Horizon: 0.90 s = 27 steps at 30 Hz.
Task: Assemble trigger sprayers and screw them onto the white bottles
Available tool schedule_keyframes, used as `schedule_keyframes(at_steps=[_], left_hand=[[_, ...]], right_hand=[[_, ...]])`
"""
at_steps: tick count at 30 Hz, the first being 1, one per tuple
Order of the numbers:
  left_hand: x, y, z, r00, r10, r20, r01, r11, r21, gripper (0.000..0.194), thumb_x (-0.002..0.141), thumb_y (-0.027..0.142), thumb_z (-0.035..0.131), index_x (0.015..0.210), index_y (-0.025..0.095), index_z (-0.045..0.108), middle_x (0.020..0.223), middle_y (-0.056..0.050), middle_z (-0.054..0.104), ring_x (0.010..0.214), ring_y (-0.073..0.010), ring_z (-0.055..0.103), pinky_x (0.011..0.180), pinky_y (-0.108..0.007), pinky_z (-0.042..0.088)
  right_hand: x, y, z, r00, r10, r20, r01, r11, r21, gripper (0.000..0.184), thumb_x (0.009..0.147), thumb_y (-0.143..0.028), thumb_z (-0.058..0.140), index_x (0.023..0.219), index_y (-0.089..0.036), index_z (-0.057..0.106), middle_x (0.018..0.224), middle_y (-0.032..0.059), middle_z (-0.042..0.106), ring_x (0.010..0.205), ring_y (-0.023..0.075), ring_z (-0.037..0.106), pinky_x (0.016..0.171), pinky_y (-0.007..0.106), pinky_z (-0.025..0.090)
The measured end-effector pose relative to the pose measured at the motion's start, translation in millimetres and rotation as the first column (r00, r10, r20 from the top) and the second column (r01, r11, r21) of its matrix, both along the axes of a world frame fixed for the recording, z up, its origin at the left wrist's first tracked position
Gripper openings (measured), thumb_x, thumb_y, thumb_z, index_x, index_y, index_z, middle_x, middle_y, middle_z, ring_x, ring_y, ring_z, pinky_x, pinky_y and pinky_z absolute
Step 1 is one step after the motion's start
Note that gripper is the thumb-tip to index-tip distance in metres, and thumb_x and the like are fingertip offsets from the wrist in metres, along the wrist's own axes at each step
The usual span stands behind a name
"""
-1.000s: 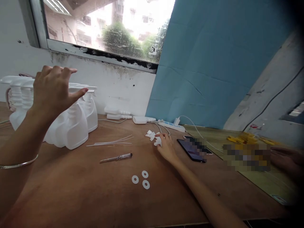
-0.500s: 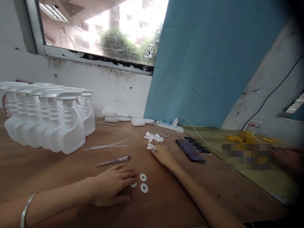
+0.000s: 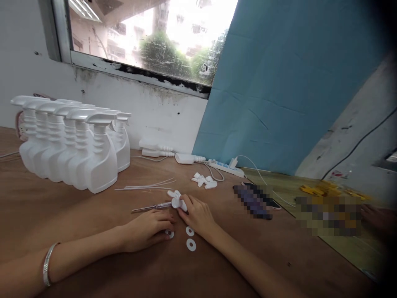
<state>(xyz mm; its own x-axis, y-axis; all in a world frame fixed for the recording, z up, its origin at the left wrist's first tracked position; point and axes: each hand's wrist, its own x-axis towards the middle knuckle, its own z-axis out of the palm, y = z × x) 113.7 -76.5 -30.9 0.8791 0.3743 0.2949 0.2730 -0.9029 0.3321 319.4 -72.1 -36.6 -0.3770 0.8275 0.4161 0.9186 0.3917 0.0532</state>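
Note:
My right hand has closed on a small white plastic piece with a round end and a protruding arm, held just above the table. At the left, my left hand has its thumb and fingertips together at the edge of a flat white ring washer, partly hidden by the fingers. Two more washers, an upper one and a lower one, lie flat between my hands. A clear-handled screwdriver rests beyond the left fingers, its handle end close to the held piece.
White spray bottles stand in rows at the left. Thin white tubes, a pile of white plastic pieces, a power strip and phones lie farther back. Another person's hand is at the far right.
My right hand has come back from the pile toward me with a white plastic piece in it. My left fingers have drawn together, and their washer has shifted left, away from the other two.

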Motion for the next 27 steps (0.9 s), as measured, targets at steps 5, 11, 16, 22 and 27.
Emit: schedule_keyframes(at_steps=[5,11,16,22,27], left_hand=[[-2.8,-2.5,0.2,0.999,0.025,0.020,-0.025,1.000,-0.015,0.014,0.085,0.023,0.047,0.097,0.020,0.053,0.110,-0.003,0.054,0.100,-0.0176,0.050,0.090,-0.029,0.037],[-4.4,-2.8,-0.8,1.000,-0.003,-0.014,0.004,1.000,0.013,0.023,0.087,0.018,0.039,0.107,0.021,0.050,0.116,-0.003,0.051,0.106,-0.0186,0.046,0.094,-0.033,0.033],[-4.9,-1.7,-0.7,0.999,0.007,-0.038,-0.006,1.000,0.028,0.026,0.087,0.018,0.040,0.112,0.021,0.048,0.120,-0.005,0.048,0.109,-0.0194,0.044,0.095,-0.035,0.032],[-6.6,-3.2,0.8,1.000,0.007,-0.009,-0.007,1.000,-0.007,0.017,0.084,0.017,0.044,0.100,0.020,0.049,0.114,-0.004,0.048,0.105,-0.0177,0.044,0.093,-0.031,0.031],[-5.5,-4.0,3.1,1.000,0.023,-0.004,-0.023,0.999,-0.042,0.010,0.082,0.016,0.047,0.091,0.019,0.048,0.101,-0.002,0.051,0.096,-0.0167,0.046,0.087,-0.028,0.033]], right_hand=[[0.8,1.5,3.2,0.999,0.041,-0.034,-0.040,0.998,0.038,0.027,0.078,-0.021,0.046,0.104,-0.021,0.050,0.092,0.0064,0.055,0.086,0.0196,0.049,0.070,0.027,0.036],[5.5,3.9,7.1,0.995,0.103,-0.015,-0.103,0.994,-0.023,0.032,0.073,-0.014,0.048,0.104,-0.023,0.051,0.090,0.0054,0.049,0.082,0.0188,0.046,0.072,0.029,0.036],[6.2,3.8,9.1,0.978,0.119,-0.173,-0.118,0.993,0.016,0.024,0.071,-0.017,0.052,0.095,-0.019,0.051,0.093,0.0061,0.050,0.087,0.0202,0.046,0.077,0.031,0.037],[5.3,-0.8,12.2,0.921,0.300,-0.247,-0.301,0.953,0.035,0.024,0.073,-0.021,0.053,0.096,-0.018,0.048,0.100,0.0076,0.050,0.091,0.0198,0.047,0.080,0.031,0.037],[2.8,-5.5,14.0,0.879,0.457,-0.133,-0.471,0.877,-0.096,0.032,0.074,-0.016,0.049,0.105,-0.018,0.046,0.104,0.0076,0.053,0.094,0.0201,0.048,0.081,0.033,0.037]])
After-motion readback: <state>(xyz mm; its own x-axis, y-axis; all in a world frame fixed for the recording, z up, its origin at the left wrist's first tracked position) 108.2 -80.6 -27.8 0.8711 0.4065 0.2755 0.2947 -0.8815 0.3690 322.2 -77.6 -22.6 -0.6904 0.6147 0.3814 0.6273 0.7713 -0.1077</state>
